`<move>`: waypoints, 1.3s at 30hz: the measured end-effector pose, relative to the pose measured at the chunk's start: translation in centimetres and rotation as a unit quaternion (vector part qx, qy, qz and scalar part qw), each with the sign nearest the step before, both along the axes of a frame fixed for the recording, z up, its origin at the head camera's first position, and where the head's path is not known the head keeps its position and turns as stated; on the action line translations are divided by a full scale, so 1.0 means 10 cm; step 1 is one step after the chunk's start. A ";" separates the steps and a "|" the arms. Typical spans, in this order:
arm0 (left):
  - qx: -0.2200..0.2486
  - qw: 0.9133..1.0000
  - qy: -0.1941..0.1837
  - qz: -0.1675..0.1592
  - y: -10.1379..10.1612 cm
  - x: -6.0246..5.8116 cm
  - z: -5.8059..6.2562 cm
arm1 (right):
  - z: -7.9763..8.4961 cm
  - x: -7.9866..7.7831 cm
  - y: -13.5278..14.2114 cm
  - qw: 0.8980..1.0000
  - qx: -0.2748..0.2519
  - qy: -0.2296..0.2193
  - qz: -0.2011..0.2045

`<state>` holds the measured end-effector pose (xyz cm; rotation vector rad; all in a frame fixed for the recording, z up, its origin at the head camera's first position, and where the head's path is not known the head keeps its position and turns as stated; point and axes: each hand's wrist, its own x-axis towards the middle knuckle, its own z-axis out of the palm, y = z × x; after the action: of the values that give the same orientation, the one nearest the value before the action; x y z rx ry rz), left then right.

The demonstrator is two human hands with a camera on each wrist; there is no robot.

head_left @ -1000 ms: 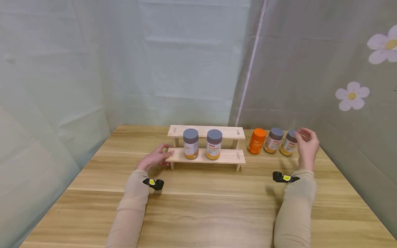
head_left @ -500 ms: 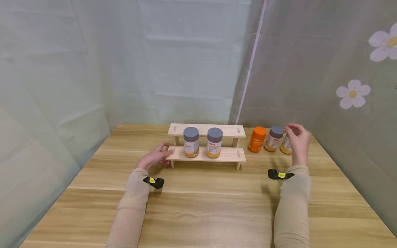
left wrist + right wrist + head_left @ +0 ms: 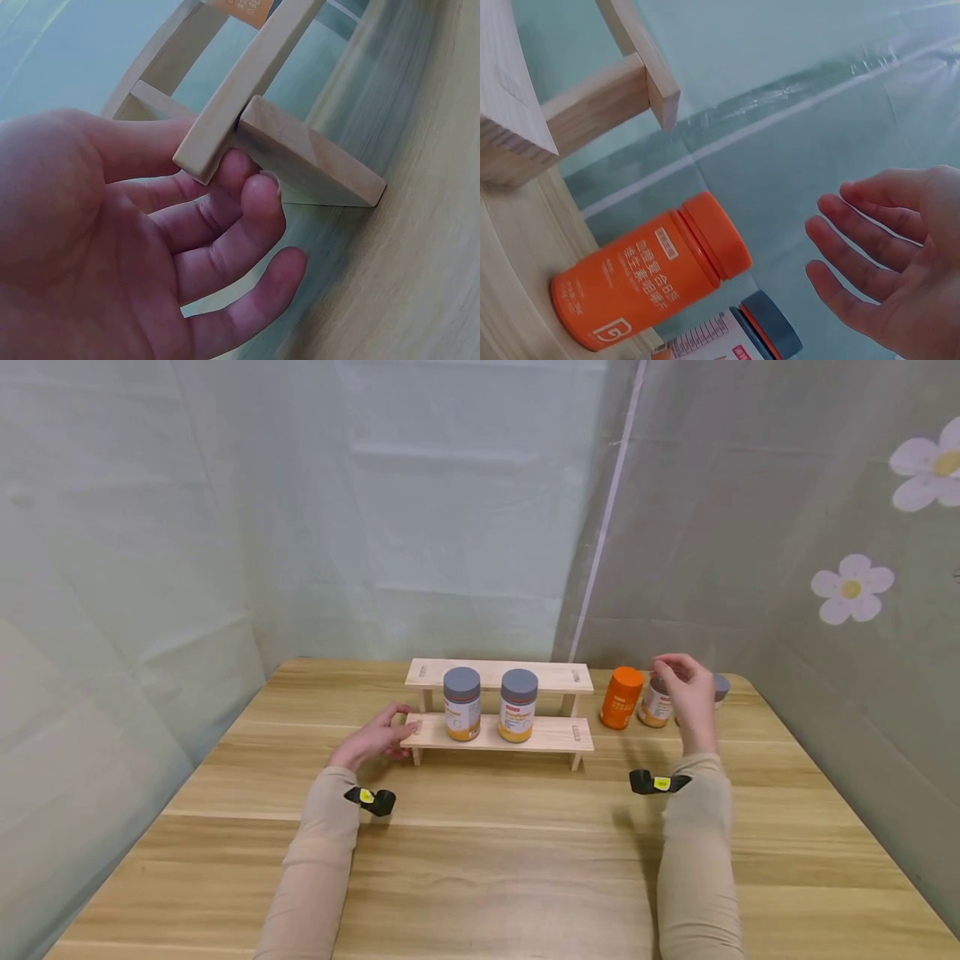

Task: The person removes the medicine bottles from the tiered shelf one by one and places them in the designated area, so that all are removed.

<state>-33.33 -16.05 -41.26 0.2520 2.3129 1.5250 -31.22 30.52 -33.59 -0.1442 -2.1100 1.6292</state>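
At the left end of the two-tier wooden shelf [image 3: 555, 735], my left hand [image 3: 375, 739] grips the lower board, thumb on top and curled fingers beneath, as the left wrist view shows. Two grey-lidded jars [image 3: 462, 706] stand upright on that lower board. My right hand [image 3: 692, 697] hovers by the jars on the table's right, its fingers loosely bent and holding nothing. In the right wrist view it is apart from the orange bottle [image 3: 641, 274] and the grey-lidded jar [image 3: 720, 337] beside it. Another grey-lidded jar [image 3: 722, 687] is mostly hidden behind the right hand.
The upper board [image 3: 498, 675] of the shelf rises behind the two jars. All stands on a wood-grain table [image 3: 480, 860]. Pale curtains [image 3: 450, 527] hang behind the table and at both sides, the right one printed with flowers [image 3: 852, 589].
My right hand has moved left from the far-right jar, past it toward the middle jar and the orange bottle. My left hand keeps its grip on the shelf.
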 end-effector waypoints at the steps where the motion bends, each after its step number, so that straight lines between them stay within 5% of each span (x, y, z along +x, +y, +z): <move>1: -0.002 1.000 0.001 0.000 0.00 0.00 0.00 | 0.00 0.00 -0.01 1.000 0.000 -0.001 0.004; 27: -0.137 0.989 0.040 0.049 -0.02 0.05 0.13 | 0.04 -0.05 -0.35 0.983 0.162 -0.026 0.082; 39: -0.118 0.991 0.033 0.045 -0.04 0.04 0.11 | 0.02 -0.06 -0.55 0.962 0.212 -0.008 0.174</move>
<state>-32.98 -16.44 -40.20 0.1395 2.5605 1.2822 -31.79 24.99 -33.34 0.3720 -2.5499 1.3043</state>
